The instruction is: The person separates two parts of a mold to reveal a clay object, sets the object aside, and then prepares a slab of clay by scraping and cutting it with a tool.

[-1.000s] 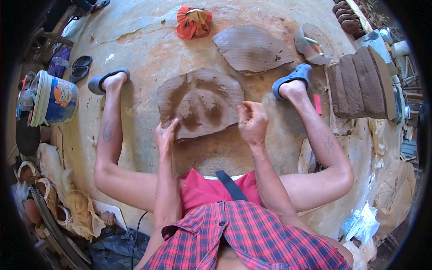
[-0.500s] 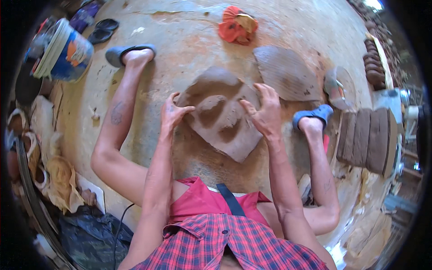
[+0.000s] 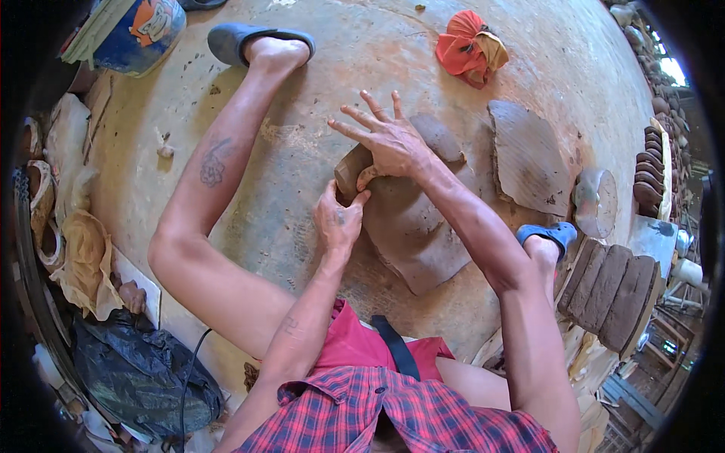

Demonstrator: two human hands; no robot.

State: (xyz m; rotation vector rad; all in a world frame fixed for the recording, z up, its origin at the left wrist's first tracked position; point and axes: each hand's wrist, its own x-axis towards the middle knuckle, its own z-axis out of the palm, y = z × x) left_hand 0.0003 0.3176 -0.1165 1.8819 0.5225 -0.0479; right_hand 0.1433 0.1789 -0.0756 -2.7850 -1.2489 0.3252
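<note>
A thick brown clay slab [image 3: 423, 260] lies on the floor between my legs, its left edge curled up into a flap [image 3: 352, 167]. My left hand [image 3: 337, 220] grips the lower end of that flap between thumb and fingers. Just above it, my right hand [image 3: 394, 143] reaches across the slab with its fingers spread, its thumb touching the clay beside the flap. A raised rounded hump [image 3: 438, 137] shows at the slab's far side. Part of the slab's middle is hidden under my right hand and forearm.
A second flat clay slab [image 3: 531, 157] lies to the right, below a red cloth bundle [image 3: 472, 49]. Thick clay strips [image 3: 610, 294] sit beside my right foot. A round clear-sided container [image 3: 595, 202] stands nearby. A blue bucket [image 3: 140, 34] is at far left, a black plastic bag [image 3: 143, 377] near left.
Both hands have shifted to the slab's left edge. My left hand has closed on the clay there, and my right hand has crossed over with fingers spread. The edge now curls up.
</note>
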